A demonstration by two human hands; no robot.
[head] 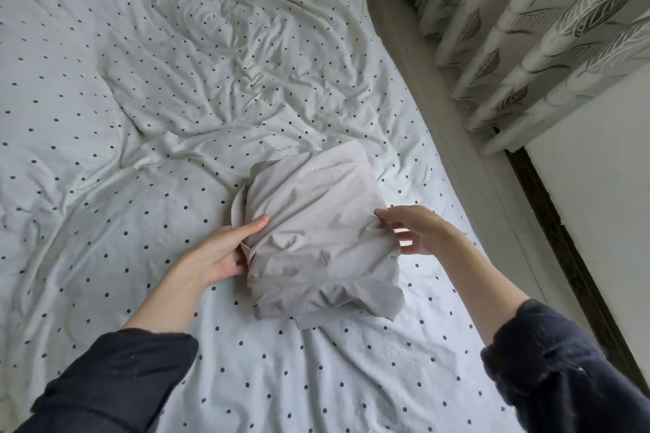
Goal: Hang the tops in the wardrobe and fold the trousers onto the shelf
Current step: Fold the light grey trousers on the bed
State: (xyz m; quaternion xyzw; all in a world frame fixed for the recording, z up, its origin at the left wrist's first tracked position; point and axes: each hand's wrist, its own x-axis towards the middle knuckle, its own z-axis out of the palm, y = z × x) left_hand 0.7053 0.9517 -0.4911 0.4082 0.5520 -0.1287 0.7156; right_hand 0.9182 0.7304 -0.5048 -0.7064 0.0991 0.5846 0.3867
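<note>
Dark navy sleeves point(116, 376), pushed up the forearms, enter from 7 and 5 o'clock. Between the hands, just right of centre, a pale grey folded fabric garment point(316, 232), seemingly the trousers, lies in a rumpled square bundle on a white polka-dotted duvet point(140, 98) that covers the bed. At 9 o'clock of the bundle, the left hand point(225, 250) grips its edge, thumb on top and fingers tucked underneath. At 3 o'clock, the right hand point(415, 228) pinches the opposite edge. Leaf-patterned cream and grey curtains point(527, 28) hang at 2 o'clock, beside the bed.
</note>
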